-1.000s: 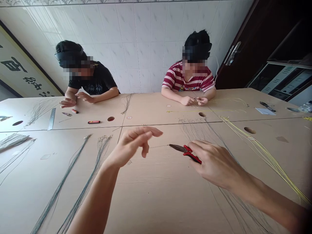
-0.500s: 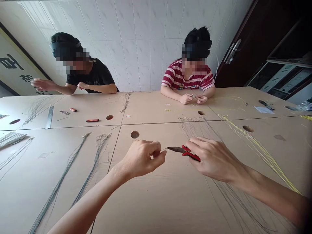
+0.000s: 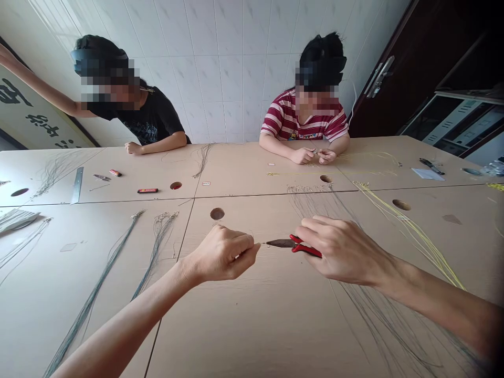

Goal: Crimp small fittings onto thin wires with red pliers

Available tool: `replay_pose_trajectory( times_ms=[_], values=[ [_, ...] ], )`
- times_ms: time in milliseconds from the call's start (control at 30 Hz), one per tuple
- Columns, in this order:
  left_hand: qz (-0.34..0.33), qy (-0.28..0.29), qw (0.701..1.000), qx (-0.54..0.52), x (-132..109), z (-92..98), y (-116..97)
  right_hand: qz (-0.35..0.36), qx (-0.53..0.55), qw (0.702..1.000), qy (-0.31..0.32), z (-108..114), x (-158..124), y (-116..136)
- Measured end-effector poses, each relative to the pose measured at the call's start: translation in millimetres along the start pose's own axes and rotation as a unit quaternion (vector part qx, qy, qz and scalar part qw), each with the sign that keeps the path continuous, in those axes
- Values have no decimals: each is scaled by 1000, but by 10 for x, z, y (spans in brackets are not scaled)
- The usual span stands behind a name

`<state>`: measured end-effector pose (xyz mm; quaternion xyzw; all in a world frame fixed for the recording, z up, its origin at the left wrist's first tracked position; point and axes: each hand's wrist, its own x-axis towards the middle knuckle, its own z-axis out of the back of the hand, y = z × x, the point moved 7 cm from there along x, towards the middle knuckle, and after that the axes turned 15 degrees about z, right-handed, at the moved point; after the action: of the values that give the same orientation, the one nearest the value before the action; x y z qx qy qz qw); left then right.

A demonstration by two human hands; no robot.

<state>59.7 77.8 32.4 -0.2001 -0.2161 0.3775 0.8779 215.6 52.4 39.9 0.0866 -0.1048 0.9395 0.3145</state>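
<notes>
My right hand [image 3: 342, 251] is closed round the red and black handles of a pair of needle-nose pliers [image 3: 280, 243]. Their dark jaws point left, towards the fingertips of my left hand [image 3: 224, 253]. In its thumb and forefinger the left hand pinches something thin; a tiny golden piece shows at the pliers' tip, too small to name. Both hands are raised over the table. Beyond and below my right hand, thin grey cords [image 3: 364, 320] lie spread on the tabletop, partly hidden by the hand and forearm.
Grey-green cord bundles [image 3: 92, 299] lie to the left, yellow cords [image 3: 417, 241] to the right. Round holes pierce the wooden table [image 3: 236, 336]. Across it sit a person in black [image 3: 153, 121] and one in stripes [image 3: 303, 118]. A metal ruler [image 3: 77, 185] lies far left.
My left fingers have closed into a tighter pinch, and a small golden piece now shows at the pliers' tip. The person in black has raised an arm out to the left.
</notes>
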Motion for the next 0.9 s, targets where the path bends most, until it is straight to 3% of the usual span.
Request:
replay_pose_trajectory(
  times_ms=[333, 900],
  values=[
    [-105, -80, 991, -23, -66, 47, -58, 23, -13, 999, -42, -2, -34, -1],
    [-132, -82, 987, -34, -95, 58, -83, 37, -14, 998, -50, 8, -46, 16]
  ],
)
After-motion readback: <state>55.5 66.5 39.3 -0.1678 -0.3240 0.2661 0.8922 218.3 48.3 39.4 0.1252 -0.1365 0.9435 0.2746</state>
